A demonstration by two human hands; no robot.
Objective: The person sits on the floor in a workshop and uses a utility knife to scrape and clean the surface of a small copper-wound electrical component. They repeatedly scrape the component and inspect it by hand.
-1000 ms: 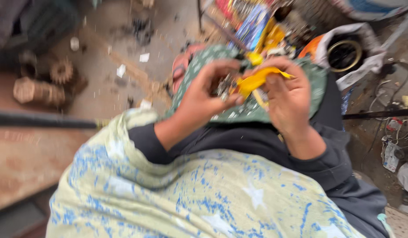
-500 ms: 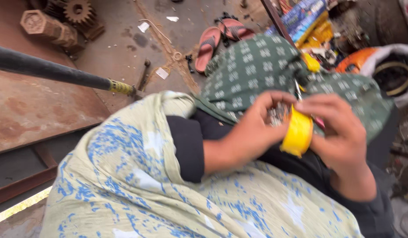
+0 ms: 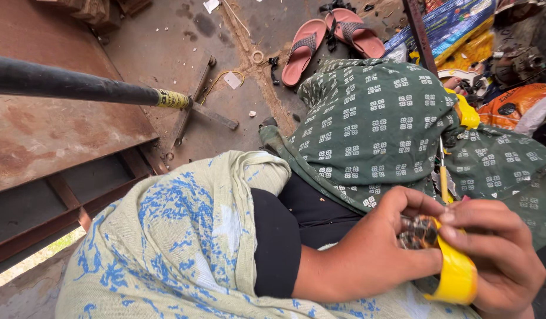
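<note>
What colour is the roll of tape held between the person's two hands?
Yellow: the glossy yellow tape roll shows best in the head view, held by both hands.

Small metal part (image 3: 419, 231): mostly covered by the fingers of the left hand (image 3: 373, 248) and right hand (image 3: 497, 254); its kind cannot be told. Tape (image 3: 459, 274) beside the part: lower loop partly behind the right hand, which the frame's bottom edge crops. Clutter (image 3: 509, 65) far above the part: indistinct.

The left hand (image 3: 373, 248) and right hand (image 3: 497, 254) meet low in front, fingers curled inward and pinching together; the right wrist seems bent, partly cropped.
</note>
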